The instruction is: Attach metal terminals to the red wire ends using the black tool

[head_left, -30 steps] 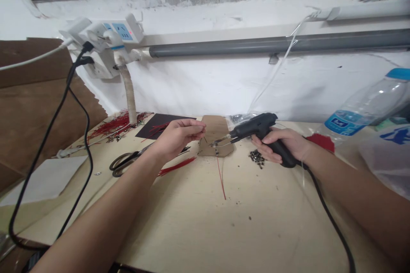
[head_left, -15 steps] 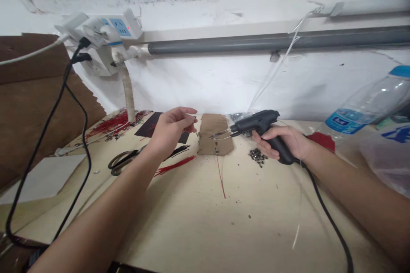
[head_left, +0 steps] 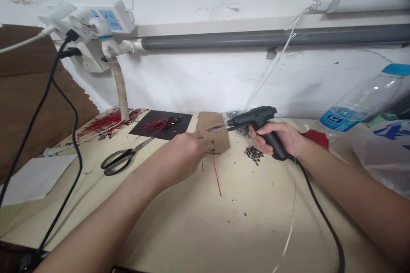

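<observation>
One red wire (head_left: 217, 175) lies lower centre of the frame, almost upright in view, upper end at the cardboard piece (head_left: 221, 124). Left hand (head_left: 187, 153) is nearer, just leftward; its grip I cannot tell. Right hand (head_left: 285, 132), farther rightward, grips the soldering gun (head_left: 253, 117).

The soldering gun (head_left: 251, 117) looks matt plastic, its prongs (head_left: 218, 127) metal — the cardboard sheet (head_left: 212, 119) dull, the bottle (head_left: 360, 96) over there glossy clear plastic.
</observation>
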Demonstrator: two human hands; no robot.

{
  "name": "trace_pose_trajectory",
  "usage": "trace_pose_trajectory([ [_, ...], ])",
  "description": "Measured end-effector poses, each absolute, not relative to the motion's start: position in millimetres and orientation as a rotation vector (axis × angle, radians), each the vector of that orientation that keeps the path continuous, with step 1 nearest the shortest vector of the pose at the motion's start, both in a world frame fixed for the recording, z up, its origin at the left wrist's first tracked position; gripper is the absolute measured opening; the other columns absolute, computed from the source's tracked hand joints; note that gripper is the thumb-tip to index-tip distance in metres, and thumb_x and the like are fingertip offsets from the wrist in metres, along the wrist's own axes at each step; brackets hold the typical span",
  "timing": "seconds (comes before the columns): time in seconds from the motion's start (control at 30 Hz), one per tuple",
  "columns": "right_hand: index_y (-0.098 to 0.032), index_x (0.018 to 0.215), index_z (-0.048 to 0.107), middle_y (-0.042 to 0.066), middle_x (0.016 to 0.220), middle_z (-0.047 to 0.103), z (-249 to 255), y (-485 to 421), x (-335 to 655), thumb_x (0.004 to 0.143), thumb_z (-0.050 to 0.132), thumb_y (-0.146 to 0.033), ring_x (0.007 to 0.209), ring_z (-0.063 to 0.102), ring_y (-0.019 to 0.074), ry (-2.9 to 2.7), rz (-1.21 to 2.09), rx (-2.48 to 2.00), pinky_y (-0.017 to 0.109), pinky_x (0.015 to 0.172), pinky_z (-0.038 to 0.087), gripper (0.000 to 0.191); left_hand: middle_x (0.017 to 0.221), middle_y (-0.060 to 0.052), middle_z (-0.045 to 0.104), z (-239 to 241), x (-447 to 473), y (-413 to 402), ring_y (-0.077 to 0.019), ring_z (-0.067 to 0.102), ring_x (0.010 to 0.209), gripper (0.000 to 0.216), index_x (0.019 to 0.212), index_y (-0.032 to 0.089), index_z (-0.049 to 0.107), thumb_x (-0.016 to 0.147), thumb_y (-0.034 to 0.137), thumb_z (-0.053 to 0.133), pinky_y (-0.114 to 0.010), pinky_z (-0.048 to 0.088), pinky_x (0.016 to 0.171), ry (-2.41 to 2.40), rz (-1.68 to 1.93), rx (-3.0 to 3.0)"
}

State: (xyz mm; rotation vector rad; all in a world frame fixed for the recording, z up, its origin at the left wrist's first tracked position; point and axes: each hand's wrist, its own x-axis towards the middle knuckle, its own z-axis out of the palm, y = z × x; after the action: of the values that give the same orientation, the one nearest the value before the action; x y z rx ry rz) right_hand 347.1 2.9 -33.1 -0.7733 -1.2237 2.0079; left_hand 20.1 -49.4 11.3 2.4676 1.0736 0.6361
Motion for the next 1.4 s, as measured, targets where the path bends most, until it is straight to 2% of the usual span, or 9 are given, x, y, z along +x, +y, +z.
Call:
trace_pose_trajectory([
  [0.33,-0.017,0.083,0.066,0.001,0.063,0.061,-32,2,345,0.083,0.066,-0.020,0.045,0.053,0.0131,-1.245,2.004,-0.749,0.026,0.044,0.046,0.003,0.073,-0.004,0.071,6,24,-48,-0.0207,0.057,0.064,0.015,0.076,0.025,0.074,0.087,0.022,0.064,-0.033,0.030,0.061,1.219,0.418,2.475],
  [0.5,-0.017,0.080,0.065,0.001,0.056,0.061,-32,4,344,0.079,0.067,-0.022,0.042,0.053,0.0139,-1.265,2.002,-0.773,0.026,0.041,0.043,0.006,0.051,-0.001,0.052,-4,41,-50,-0.0151,0.037,0.048,0.030,0.060,0.022,0.062,0.089,0.030,0.061,-0.033,0.023,0.055,1.443,0.394,2.377],
  [0.8,-0.018,0.080,0.064,0.000,0.056,0.063,-32,4,345,0.075,0.069,-0.023,0.039,0.052,0.0136,-1.229,1.997,-0.822,0.026,0.039,0.043,0.009,0.051,0.000,0.036,-8,51,-52,-0.0134,0.026,0.050,0.045,0.054,0.021,0.038,0.089,0.037,0.059,-0.033,0.020,0.054,1.616,0.259,2.286],
  [1.1,-0.016,0.081,0.066,0.001,0.055,0.063,-32,4,347,0.079,0.071,-0.021,0.042,0.053,0.0141,-1.226,2.043,-0.787,0.026,0.041,0.044,0.007,0.055,-0.002,0.046,-13,53,-51,-0.0136,0.035,0.053,0.041,0.057,0.020,0.043,0.091,0.040,0.055,-0.033,0.023,0.054,1.577,0.224,2.256],
  [1.2,-0.013,0.089,0.069,0.002,0.067,0.068,-37,5,351,0.088,0.072,-0.023,0.048,0.058,0.0136,-1.230,2.062,-0.743,0.026,0.047,0.050,0.010,0.056,-0.001,0.045,-18,51,-49,-0.0126,0.034,0.053,0.040,0.058,0.020,0.043,0.090,0.039,0.056,-0.033,0.023,0.054,1.562,0.245,2.258],
  [1.23,-0.012,0.097,0.071,0.005,0.079,0.072,-38,5,353,0.092,0.073,-0.026,0.057,0.064,0.0154,-1.237,2.072,-0.737,0.028,0.054,0.055,0.015,0.055,-0.001,0.043,-20,50,-49,-0.0123,0.033,0.052,0.040,0.057,0.020,0.042,0.090,0.038,0.056,-0.033,0.022,0.054,1.560,0.250,2.263],
  [1.3,-0.015,0.125,0.068,0.010,0.119,0.072,-42,7,357,0.100,0.070,-0.032,0.094,0.073,0.0236,-1.253,2.095,-0.741,0.041,0.080,0.062,0.030,0.055,0.000,0.041,-21,49,-48,-0.0121,0.030,0.052,0.040,0.057,0.020,0.040,0.089,0.037,0.057,-0.033,0.022,0.054,1.562,0.262,2.274],
  [1.37,-0.019,0.137,0.063,0.011,0.137,0.065,-46,8,361,0.102,0.069,-0.034,0.112,0.069,0.0279,-1.263,2.105,-0.758,0.049,0.091,0.060,0.038,0.055,0.000,0.042,-21,49,-48,-0.0123,0.030,0.052,0.040,0.057,0.020,0.040,0.089,0.036,0.057,-0.033,0.022,0.054,1.570,0.269,2.282],
  [1.4,-0.019,0.137,0.063,0.011,0.137,0.065,-47,9,362,0.102,0.069,-0.034,0.113,0.069,0.0282,-1.266,2.106,-0.768,0.050,0.092,0.060,0.039,0.055,0.000,0.042,-21,49,-49,-0.0124,0.030,0.052,0.039,0.057,0.020,0.041,0.089,0.036,0.057,-0.033,0.022,0.054,1.577,0.269,2.284],
])
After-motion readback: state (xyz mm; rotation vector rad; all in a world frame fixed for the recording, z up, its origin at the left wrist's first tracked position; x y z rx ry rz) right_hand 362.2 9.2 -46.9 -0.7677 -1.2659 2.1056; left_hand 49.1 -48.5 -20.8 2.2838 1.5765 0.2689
